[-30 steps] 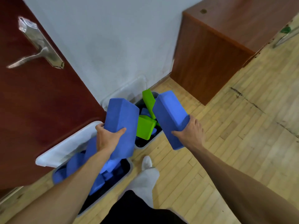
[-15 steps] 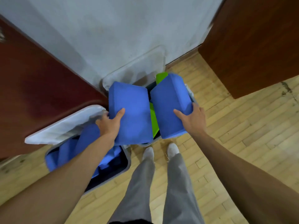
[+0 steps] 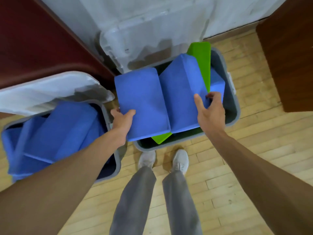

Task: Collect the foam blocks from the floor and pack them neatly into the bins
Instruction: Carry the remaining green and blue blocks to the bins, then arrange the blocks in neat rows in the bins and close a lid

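My left hand point(image 3: 122, 122) grips the near end of one blue block point(image 3: 142, 106), thumb on top and fingers underneath. My right hand point(image 3: 210, 114) pinches the second block point(image 3: 183, 92), thumb on its face and fingers curled round the right edge. A second ago I carried these two higher and apart. Now they have come down side by side, long edges touching, over the right bin point(image 3: 236, 102), and I stand square to it with both feet at its front rim.

Neither block is seated yet. They rest tilted above the green blocks point(image 3: 201, 61) already inside, and the left one seems to overhang the bin's left wall towards the left bin point(image 3: 116, 160), which looks heaped with blue. I judge packing is near its end here, and these two need shifting right and pressing flat. I see no loose blocks on the floor point(image 3: 237, 175).
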Demonstrator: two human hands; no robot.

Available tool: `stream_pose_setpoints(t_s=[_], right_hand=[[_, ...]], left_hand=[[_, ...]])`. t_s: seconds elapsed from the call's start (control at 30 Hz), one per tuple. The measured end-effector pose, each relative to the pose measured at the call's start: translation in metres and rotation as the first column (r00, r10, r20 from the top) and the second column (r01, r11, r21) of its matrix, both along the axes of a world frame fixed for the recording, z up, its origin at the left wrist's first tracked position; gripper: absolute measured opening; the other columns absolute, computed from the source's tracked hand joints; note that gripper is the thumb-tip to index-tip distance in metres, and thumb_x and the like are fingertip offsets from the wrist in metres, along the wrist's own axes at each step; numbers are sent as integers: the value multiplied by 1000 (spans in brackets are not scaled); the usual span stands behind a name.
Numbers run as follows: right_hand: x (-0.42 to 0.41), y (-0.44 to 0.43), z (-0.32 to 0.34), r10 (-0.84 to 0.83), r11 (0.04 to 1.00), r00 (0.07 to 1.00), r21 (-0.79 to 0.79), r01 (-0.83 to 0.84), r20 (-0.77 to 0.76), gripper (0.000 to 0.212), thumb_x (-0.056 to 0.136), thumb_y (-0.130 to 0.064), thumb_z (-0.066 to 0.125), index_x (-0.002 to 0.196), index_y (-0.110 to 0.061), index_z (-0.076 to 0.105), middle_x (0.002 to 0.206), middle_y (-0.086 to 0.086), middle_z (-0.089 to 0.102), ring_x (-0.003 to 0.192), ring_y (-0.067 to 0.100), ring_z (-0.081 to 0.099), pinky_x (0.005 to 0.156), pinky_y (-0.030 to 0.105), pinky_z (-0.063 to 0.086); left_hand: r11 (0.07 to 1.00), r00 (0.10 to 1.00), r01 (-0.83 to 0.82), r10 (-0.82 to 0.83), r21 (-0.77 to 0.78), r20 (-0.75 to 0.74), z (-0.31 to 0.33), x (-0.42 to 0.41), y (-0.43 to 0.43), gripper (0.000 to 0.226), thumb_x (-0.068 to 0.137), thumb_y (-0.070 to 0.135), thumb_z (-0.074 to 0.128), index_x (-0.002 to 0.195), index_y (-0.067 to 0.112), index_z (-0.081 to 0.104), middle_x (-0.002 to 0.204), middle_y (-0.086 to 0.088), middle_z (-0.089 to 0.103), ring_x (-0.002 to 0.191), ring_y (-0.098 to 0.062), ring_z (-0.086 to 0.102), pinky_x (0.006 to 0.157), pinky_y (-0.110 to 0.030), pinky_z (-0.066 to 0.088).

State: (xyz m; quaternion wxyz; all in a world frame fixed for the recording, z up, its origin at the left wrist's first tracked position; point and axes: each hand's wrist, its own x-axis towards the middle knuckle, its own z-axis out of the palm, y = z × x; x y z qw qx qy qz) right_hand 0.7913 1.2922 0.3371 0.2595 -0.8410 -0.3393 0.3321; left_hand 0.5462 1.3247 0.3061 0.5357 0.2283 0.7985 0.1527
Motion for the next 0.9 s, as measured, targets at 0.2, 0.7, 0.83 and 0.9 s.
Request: stream_pose_setpoints(t_s=[0.2, 0.7, 0.83, 0.9], right_hand=[[-15, -3, -10, 258, 964, 929, -127, -232, 265, 70, 85, -50, 61, 143, -17, 38, 147, 3, 35, 131, 29, 32, 107, 44, 26], [-23, -27, 72, 202, 962, 963, -221, -161, 178, 57, 89, -25, 59, 140, -8, 38, 139, 15, 37, 129, 33, 32, 107, 43, 28], [-28, -45, 96, 217, 965, 973, -169, -202, 77, 35, 90, -17, 55, 124, -11, 54, 120, 9, 55, 110, 25, 53, 91, 34, 40], [-34, -57, 100, 251, 952, 968, -189, -242, 21, 26, 90, -17, 55, 115, -14, 60, 107, 2, 61, 98, 21, 59, 81, 29, 41]], left_hand=[[929, 908, 344, -366, -139, -202, -19, -2, -17, 65, 85, 26, 69, 140, 14, 36, 136, -13, 30, 123, -34, 43, 103, -40, 41], [884, 884, 466, -467, -47, -12, 81, -7, -10, 31, 90, 16, 54, 121, 17, 54, 117, -9, 59, 98, -24, 59, 87, -35, 45], [872, 870, 490, -488, -9, 66, 112, -14, -24, 18, 91, 10, 52, 106, 13, 61, 107, -8, 61, 82, -18, 61, 89, -33, 47], [868, 866, 496, -496, 7, 68, 119, -20, -38, 19, 92, 9, 51, 107, 10, 63, 105, -10, 63, 81, -18, 62, 85, -31, 48]])
